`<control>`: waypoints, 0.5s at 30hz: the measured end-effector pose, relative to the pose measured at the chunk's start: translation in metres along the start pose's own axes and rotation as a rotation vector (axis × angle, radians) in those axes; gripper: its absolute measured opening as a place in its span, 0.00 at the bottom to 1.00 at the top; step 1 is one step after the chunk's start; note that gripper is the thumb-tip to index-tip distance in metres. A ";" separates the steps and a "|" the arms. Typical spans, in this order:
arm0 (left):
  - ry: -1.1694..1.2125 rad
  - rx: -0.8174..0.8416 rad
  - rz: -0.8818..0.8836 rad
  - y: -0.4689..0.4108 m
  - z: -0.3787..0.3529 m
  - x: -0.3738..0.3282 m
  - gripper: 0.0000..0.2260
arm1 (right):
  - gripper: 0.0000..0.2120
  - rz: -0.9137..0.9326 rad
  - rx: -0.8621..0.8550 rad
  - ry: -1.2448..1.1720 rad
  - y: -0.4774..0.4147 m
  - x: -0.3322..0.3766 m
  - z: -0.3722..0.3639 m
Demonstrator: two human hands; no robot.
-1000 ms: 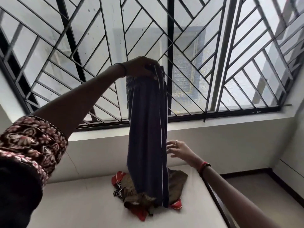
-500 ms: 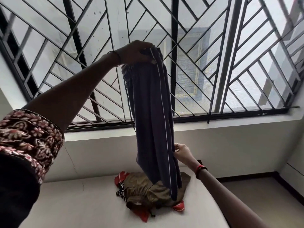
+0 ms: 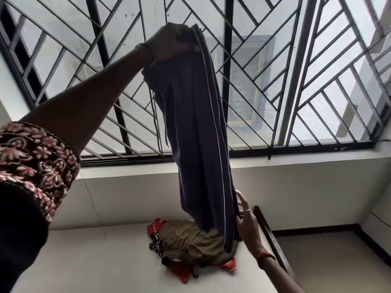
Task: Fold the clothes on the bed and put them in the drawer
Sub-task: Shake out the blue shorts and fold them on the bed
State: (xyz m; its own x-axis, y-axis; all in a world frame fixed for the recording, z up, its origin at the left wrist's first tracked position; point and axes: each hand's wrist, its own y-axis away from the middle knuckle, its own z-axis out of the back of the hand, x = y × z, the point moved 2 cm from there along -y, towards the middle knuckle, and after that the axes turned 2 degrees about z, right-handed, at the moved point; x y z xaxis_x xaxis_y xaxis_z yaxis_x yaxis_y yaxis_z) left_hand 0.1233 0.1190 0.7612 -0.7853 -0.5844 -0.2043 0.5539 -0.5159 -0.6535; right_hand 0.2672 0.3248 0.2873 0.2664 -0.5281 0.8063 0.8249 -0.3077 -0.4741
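1. left hand (image 3: 171, 42) is up high in front of the window grille (image 3: 296, 70), fingers curled tight round the waistband of the dark trousers (image 3: 196, 134); thin bangle (image 3: 148, 51) on that wrist
2. the trousers hang full length from that grip, clear of the bed (image 3: 95, 261) apart from maybe the hem; a white stripe (image 3: 213, 123) runs down the right side and a drawstring (image 3: 156, 117) dangles loose on the left, below the waistband
3. right hand (image 3: 247, 220) is low, at the right edge of the trouser legs near the hem; its fingers are mostly straight, pointing up, against the cloth
4. the thumb is hidden behind the fabric, so I cannot tell if this hand pinches the cloth or only touches it
5. there is a ring (image 3: 247, 210) on one finger and a red thread (image 3: 265, 256) on the wrist
6. the hem end hangs over the pile of clothes (image 3: 190, 246); cannot tell if it touches
7. the pile lies on the bed near the far edge, toward the right edge
8. a khaki garment (image 3: 186, 242) is on top and a red garment (image 3: 155, 226) shows under it at the far left and the near side
9. a dark frame (image 3: 273, 235) runs along the bed's right edge, with floor (image 3: 328, 261) beyond it
10. the left arm's sleeve (image 3: 36, 166) is dark with a red floral band
11. a pale sill (image 3: 296, 163) sits under the grille
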 end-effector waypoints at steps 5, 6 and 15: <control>0.033 0.004 0.043 -0.008 0.003 -0.001 0.14 | 0.40 0.148 -0.028 0.135 0.016 -0.003 0.008; 0.033 0.015 0.048 -0.009 0.003 -0.002 0.13 | 0.39 0.164 -0.049 0.171 0.017 -0.005 0.009; 0.012 -0.014 0.073 -0.012 0.008 -0.004 0.12 | 0.11 0.063 0.015 0.146 0.013 -0.013 0.009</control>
State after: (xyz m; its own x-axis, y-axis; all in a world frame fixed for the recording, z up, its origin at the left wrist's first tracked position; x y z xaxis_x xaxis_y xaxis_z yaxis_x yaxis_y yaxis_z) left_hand 0.1216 0.1223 0.7761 -0.7465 -0.6122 -0.2605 0.6059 -0.4637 -0.6464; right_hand 0.2792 0.3353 0.2735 0.2432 -0.6557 0.7148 0.8168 -0.2590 -0.5155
